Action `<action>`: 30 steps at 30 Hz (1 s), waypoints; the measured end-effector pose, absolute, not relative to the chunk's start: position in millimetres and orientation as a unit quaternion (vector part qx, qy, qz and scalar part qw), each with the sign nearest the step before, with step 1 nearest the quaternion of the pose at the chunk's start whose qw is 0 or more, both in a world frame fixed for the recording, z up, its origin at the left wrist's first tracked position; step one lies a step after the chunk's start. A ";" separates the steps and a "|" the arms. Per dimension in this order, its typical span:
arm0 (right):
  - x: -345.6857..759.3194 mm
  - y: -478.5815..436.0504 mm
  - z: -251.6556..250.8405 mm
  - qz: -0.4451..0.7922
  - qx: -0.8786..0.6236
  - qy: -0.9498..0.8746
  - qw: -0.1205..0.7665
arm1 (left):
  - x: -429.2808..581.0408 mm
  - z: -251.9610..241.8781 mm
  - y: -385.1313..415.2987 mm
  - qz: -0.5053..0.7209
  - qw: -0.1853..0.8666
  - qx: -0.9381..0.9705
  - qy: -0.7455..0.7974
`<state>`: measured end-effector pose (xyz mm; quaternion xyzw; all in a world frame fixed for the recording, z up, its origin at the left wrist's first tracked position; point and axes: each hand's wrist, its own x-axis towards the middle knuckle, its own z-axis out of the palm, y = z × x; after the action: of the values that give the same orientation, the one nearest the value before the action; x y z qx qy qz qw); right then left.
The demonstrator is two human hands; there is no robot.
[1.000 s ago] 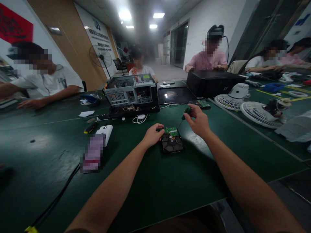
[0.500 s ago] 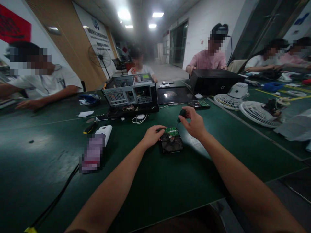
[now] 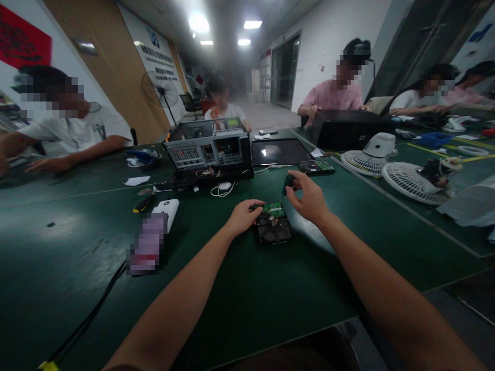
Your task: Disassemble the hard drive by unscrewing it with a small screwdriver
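Observation:
A hard drive (image 3: 274,227) lies on the green table (image 3: 247,288) with its green circuit board facing up. My left hand (image 3: 243,215) grips the drive's left far corner, fingers curled on its edge. My right hand (image 3: 308,198) hovers just right of the drive and pinches the dark handle of a small screwdriver (image 3: 287,182), whose tip points down toward the board.
An open computer case (image 3: 209,147) stands behind the drive, with a white cable (image 3: 222,187) in front of it. A white device (image 3: 167,209) and a yellow-black screwdriver (image 3: 144,203) lie to the left. Another circuit board (image 3: 317,166), fan parts (image 3: 406,178) and several seated people surround the table.
My right hand has moved left and down with the screwdriver, bringing its tip over the drive's board. My left hand has stayed on the drive.

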<state>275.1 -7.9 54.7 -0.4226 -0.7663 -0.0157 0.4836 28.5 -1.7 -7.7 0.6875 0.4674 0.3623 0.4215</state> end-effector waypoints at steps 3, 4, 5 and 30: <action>274.8 -5.9 52.5 -0.013 -0.424 -0.760 0.492 | 28.0 -9.5 -0.4 0.359 0.430 0.681 0.472; 274.9 -5.3 52.1 -0.013 -0.423 -0.759 0.494 | 27.9 -10.3 0.1 0.361 0.430 0.678 0.473; 274.9 -5.1 51.9 -0.014 -0.421 -0.760 0.495 | 27.8 -11.1 0.7 0.365 0.430 0.677 0.474; 267.0 -9.3 49.0 -0.031 -0.425 -0.728 0.537 | 29.4 -6.2 -2.9 0.357 0.415 0.669 0.502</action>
<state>267.0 -9.3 49.0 -0.4247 -0.7281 -0.0312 0.5371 29.4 -2.9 -6.2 0.6688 0.5024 0.3575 0.4154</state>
